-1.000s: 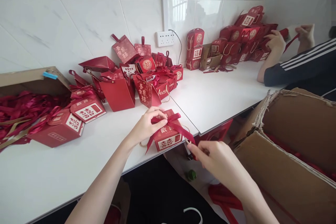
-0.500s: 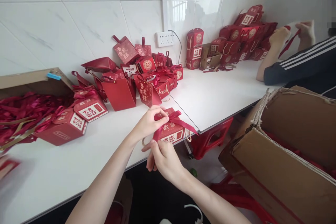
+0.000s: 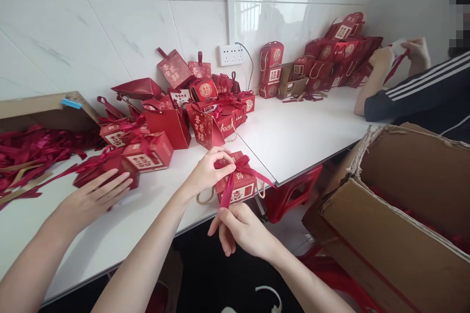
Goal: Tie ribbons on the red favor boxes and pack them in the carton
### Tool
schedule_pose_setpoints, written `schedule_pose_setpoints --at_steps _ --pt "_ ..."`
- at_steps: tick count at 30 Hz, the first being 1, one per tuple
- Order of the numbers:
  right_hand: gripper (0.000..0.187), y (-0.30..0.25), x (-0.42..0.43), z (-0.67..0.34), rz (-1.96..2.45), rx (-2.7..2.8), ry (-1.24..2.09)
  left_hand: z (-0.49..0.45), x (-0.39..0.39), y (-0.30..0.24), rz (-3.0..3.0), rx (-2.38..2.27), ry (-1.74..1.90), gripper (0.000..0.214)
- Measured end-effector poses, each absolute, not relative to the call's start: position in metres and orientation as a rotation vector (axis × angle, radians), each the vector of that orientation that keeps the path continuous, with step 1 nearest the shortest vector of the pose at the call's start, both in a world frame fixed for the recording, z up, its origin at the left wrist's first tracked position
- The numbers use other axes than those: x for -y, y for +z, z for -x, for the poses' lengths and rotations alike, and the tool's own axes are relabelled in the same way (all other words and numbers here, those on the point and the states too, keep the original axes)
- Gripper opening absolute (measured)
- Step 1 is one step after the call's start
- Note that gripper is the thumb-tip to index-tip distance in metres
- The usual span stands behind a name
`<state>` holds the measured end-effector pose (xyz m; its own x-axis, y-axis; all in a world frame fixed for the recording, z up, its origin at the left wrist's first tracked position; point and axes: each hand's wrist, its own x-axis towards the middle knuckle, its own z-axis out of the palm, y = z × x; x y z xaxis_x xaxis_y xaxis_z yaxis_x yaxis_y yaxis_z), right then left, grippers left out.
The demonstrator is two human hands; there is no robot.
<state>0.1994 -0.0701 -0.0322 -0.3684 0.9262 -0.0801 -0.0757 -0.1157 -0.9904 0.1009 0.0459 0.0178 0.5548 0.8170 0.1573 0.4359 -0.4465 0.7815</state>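
Note:
A small red gift box with white and gold lettering and rope handles stands by the table's front edge. Across its top lies a dark red ribbon, looped like a bow, with one tail reaching out to the right. My left hand rests over the box's left side, thumb and fingertips pinching the ribbon near its middle. Below the box, my right hand grips the other tail between thumb and forefinger, drawn taut toward me; its remaining fingers hang loosely curled.
At left, another person's hand lies on a red box beside a carton of loose ribbons. Red boxes crowd the wall, and more are stacked farther right. A co-worker's hand holds ribbon. A large open carton stands at right.
My right hand has pulled the ribbon tail down and slightly right, lengthening it. The other person's hand came in from the left, and the red boxes there shifted rightward.

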Motion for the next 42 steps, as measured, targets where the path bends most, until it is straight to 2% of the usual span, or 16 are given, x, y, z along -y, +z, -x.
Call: schedule_pose_setpoints --at_steps 4,7,9,12,16,21,27,31,33,36,38,40,42 --pt "0.05 -0.016 0.076 -0.223 1.216 1.456 1.417 -0.1 -0.047 0.017 -2.086 -0.998 0.692 0.013" --pt "0.057 0.002 0.074 -0.259 1.514 1.314 0.937 -0.1 -0.047 0.017 -2.099 -1.007 0.67 0.015" --pt "0.055 0.008 0.067 -0.279 1.711 1.283 0.694 -0.1 -0.048 0.016 -2.116 -1.018 0.664 0.015" --pt "0.046 0.005 0.055 -0.293 1.783 1.428 0.821 -0.1 -0.048 0.015 -2.143 -1.032 0.674 0.014" --pt "0.034 -0.013 0.046 -0.292 1.547 1.332 1.173 -0.1 -0.047 0.014 -2.152 -1.037 0.679 0.015" --pt "0.029 -0.016 0.049 -0.293 1.405 1.288 1.279 -0.1 -0.045 0.014 -2.141 -1.045 0.677 0.014" --pt "0.024 -0.002 0.056 -0.302 1.531 1.424 1.241 -0.101 -0.047 0.013 -2.148 -1.004 0.664 0.015" --pt "0.03 0.004 0.059 -0.316 1.577 1.529 1.245 -0.1 -0.049 0.012 -2.162 -0.993 0.661 0.015" --pt "0.039 0.008 0.054 -0.32 1.618 1.531 1.122 -0.1 -0.049 0.012 -2.174 -0.979 0.66 0.016" --pt "0.05 0.017 0.037 -0.313 1.714 1.476 0.748 -0.098 -0.046 0.014 -2.181 -0.975 0.757 0.019" --pt "0.053 0.023 0.022 -0.301 1.75 1.512 0.62 -0.097 -0.044 0.015 -2.108 -1.122 0.988 0.025" --pt "0.053 0.027 0.009 -0.288 1.746 1.572 0.626 -0.096 -0.04 0.017 -2.024 -1.382 1.141 0.027" --pt "0.053 0.027 0.002 -0.278 1.717 1.589 0.655 -0.095 -0.034 0.019 -2.043 -1.612 1.008 0.035"
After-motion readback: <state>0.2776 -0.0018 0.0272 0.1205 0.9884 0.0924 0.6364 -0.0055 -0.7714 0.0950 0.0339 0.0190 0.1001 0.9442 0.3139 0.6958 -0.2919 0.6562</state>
